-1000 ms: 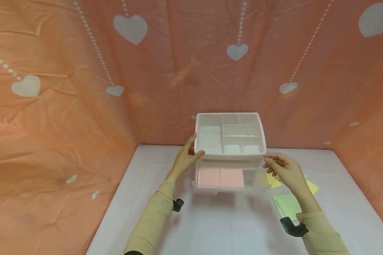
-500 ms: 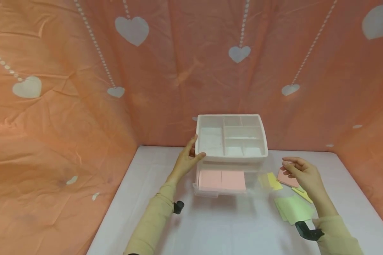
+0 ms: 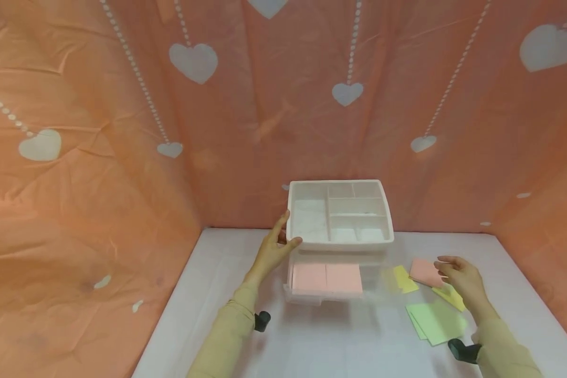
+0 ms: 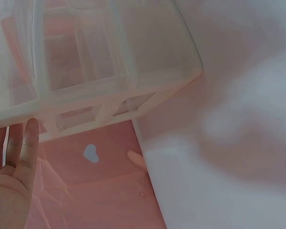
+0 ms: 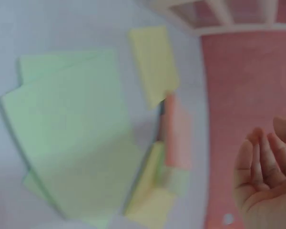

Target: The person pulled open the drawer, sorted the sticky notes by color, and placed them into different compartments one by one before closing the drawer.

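Note:
A white desk organizer (image 3: 340, 246) with a divided top tray stands at the back of the table. Its clear drawer (image 3: 307, 300) is pulled out and holds two pink sticky-note pads (image 3: 309, 278) side by side. My left hand (image 3: 270, 252) grips the organizer's left side, thumb on the front corner of the top rim. To the right, my right hand (image 3: 465, 281) holds nothing, fingers loosely bent, beside a pink pad (image 3: 423, 271). Around that pad lie a yellow pad (image 3: 403, 278), another yellow pad (image 3: 451, 299) and larger green sheets (image 3: 438, 321).
The white table (image 3: 340, 346) ends at an orange cloth backdrop (image 3: 245, 157) with pale hearts, close behind the organizer. More of this cloth hangs at the left and right sides. Dark camera mounts (image 3: 464, 350) stick out from both wrists.
My right hand has moved from the organizer's right front corner rightward and down to the loose notes, uncovering the pink pad. The left hand keeps its grip. The head view has tilted slightly.

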### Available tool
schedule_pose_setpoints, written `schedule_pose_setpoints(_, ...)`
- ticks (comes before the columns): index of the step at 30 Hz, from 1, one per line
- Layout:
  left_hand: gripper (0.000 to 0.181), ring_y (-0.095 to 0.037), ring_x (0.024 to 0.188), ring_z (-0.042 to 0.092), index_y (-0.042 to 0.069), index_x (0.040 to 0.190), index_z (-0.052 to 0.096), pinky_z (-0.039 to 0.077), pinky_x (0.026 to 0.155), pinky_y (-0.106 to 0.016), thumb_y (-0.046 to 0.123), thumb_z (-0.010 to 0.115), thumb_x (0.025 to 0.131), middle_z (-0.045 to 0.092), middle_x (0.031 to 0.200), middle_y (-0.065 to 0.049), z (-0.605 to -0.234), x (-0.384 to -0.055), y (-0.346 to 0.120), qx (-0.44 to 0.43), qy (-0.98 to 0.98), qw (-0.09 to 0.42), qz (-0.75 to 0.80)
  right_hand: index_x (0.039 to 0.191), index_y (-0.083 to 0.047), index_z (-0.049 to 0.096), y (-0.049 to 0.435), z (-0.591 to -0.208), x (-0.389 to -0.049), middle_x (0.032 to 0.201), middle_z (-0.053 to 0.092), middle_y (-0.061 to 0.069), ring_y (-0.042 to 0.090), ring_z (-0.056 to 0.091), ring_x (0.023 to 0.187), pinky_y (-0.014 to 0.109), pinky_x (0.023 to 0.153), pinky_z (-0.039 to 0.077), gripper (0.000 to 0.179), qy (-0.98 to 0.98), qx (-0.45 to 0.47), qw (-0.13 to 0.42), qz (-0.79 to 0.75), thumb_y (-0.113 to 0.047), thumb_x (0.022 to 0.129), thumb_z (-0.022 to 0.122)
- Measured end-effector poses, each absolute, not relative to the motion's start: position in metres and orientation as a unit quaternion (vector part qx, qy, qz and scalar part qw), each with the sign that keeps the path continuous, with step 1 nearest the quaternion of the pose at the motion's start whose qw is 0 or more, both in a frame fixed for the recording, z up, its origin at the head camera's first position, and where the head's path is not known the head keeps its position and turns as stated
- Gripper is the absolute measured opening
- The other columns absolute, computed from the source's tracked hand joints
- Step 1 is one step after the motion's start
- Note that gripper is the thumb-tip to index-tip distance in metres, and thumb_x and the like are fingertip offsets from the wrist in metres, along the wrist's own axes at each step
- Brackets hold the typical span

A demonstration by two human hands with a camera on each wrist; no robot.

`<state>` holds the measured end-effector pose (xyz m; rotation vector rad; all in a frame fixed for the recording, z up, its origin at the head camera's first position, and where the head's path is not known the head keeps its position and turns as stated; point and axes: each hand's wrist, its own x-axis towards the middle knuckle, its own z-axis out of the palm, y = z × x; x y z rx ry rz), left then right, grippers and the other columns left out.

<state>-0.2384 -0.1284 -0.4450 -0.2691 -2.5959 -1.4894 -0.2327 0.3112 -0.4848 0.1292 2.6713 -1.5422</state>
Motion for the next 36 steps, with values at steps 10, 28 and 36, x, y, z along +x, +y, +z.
schedule_pose_setpoints(10,0.076,-0.015,0.085,0.057,0.046,0.145,0.019,0.048,0.083,-0.035,0.037,0.066,0.085,0.059,0.086,-0.005,-0.447,-0.235,-0.132,-0.089,-0.862,0.082,-0.493,0.133,0.016,0.032,0.312,-0.512,-0.233,0.122,0.05,0.036,0.028,0.061,0.088,0.031,0.073,0.047,0.064,0.886,0.113,0.081,-0.442,-0.033,0.094,0.048)
schedule_pose_setpoints(28,0.076,-0.015,0.085,0.057,0.049,0.144,0.017,0.047,0.084,-0.036,0.04,0.065,0.086,0.058,0.085,-0.004,-0.447,-0.237,-0.13,-0.08,-0.867,0.074,-0.486,0.124,0.019,0.042,0.305,-0.535,-0.236,0.129,0.04,0.038,0.053,0.037,0.117,0.055,0.1,0.03,0.059,0.901,0.159,0.073,-0.397,-0.03,0.093,0.05)
schedule_pose_setpoints(36,0.075,-0.015,0.087,0.057,0.049,0.144,0.016,0.047,0.083,-0.036,0.046,0.063,0.086,0.059,0.089,-0.004,-0.445,-0.236,-0.128,-0.086,-0.865,0.076,-0.488,0.122,0.022,0.042,0.301,-0.546,-0.238,0.121,0.041,0.04,0.054,0.032,0.114,0.057,0.097,0.029,0.063,0.9,0.19,0.045,-0.389,-0.032,0.091,0.051)
